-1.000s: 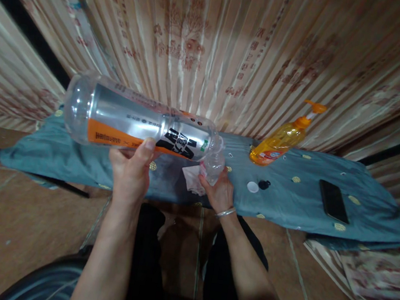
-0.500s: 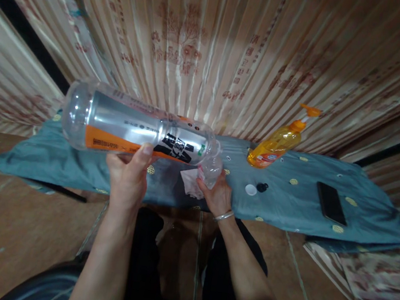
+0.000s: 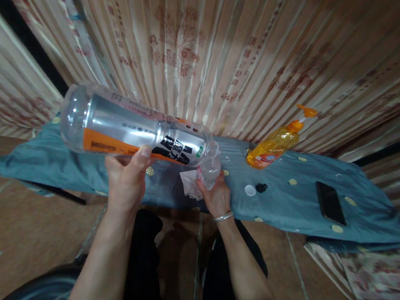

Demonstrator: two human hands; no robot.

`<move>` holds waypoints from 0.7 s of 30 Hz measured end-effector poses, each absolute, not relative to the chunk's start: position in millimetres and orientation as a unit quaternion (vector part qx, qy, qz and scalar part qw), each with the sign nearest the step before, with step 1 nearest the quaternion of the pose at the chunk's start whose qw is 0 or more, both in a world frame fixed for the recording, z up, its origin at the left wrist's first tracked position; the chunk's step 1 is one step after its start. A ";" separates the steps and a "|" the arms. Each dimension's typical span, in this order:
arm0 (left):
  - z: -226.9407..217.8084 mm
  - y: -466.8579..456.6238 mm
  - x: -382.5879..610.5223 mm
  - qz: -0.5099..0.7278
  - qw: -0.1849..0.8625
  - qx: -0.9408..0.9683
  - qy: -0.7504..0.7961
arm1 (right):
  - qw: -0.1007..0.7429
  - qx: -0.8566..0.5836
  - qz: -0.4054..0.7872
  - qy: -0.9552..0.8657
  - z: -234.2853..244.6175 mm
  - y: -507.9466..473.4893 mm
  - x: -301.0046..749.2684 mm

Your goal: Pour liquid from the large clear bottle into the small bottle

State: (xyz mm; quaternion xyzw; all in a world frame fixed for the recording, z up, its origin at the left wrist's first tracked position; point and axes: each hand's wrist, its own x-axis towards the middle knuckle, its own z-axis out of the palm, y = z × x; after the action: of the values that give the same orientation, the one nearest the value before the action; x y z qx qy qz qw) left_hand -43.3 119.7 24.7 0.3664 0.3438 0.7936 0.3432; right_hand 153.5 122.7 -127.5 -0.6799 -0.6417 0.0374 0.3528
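Fingers of my left hand [image 3: 126, 177] hold a big, clear, silver-and-orange plastic bottle [image 3: 125, 127] sideways, left-centre; my right hand [image 3: 218, 196] holds a small, clear plastic container [image 3: 210, 167] mid-frame. Maybe I'm pouring; next needs gentle tilting.

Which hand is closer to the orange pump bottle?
Right. The right hand, around the small clear bottle, is left of the orange pump bottle and nearer the person; the left hand, gripping the large bottle, is much farther left.

Left fingers [image 3: 142, 157] and right fingers [image 3: 202, 188] curl in grips, arms [image 3: 107, 251] stretched forward
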 end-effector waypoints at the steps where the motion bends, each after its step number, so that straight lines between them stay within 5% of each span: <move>1: 24.6 119.7 -43.2 0.794 0.344 0.367 0.341 | 0.352 -0.680 0.036 -0.642 -127.3 122.7 153.5; 21: 19.8 120.7 -46.1 0.788 0.335 0.379 0.351 | 0.335 -0.685 0.048 -0.645 -119.2 120.6 153.1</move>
State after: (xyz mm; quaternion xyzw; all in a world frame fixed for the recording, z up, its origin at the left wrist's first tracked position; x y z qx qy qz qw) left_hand -46.1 120.7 19.8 0.3787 0.3511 0.7880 0.3354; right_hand 153.1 120.6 -119.2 -0.6850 -0.6453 0.0477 0.3348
